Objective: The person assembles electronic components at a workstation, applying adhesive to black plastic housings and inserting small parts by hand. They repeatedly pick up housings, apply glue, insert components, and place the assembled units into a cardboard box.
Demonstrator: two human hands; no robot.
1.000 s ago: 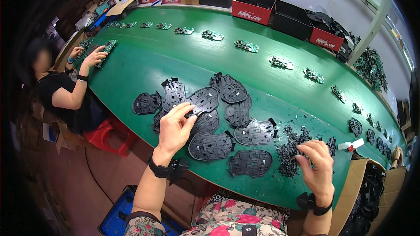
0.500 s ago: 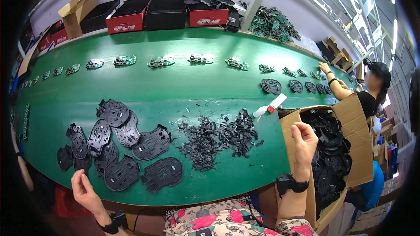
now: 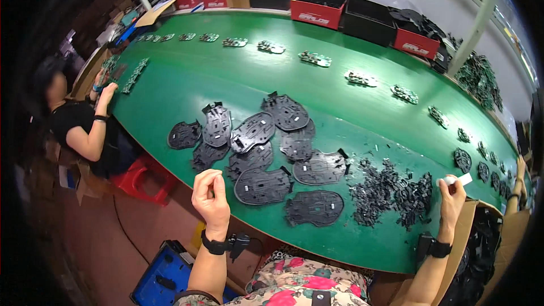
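My left hand (image 3: 211, 198) is raised at the near edge of the green table (image 3: 226, 79), fingers curled together, thumb against forefinger; nothing shows in it. Just beyond it lie several flat black plastic plates (image 3: 263, 186), overlapping in a loose cluster. To their right is a heap of small black parts (image 3: 391, 192). My right hand (image 3: 451, 197) is past that heap at the table's right edge, closed on a small white tube (image 3: 459, 180). Both wrists wear black bands.
A person in black (image 3: 73, 122) works at the table's left end by a red stool (image 3: 139, 177). Small assemblies (image 3: 314, 58) line the far side. Red and black bins (image 3: 317, 4) stand behind. A cardboard box of black parts (image 3: 481, 249) sits at my right, and a blue crate (image 3: 164, 280) below.
My left hand has come off the black plates and back to the table's near edge. My right hand has left the cardboard box and closed on the white tube. The view swung right, then back left.
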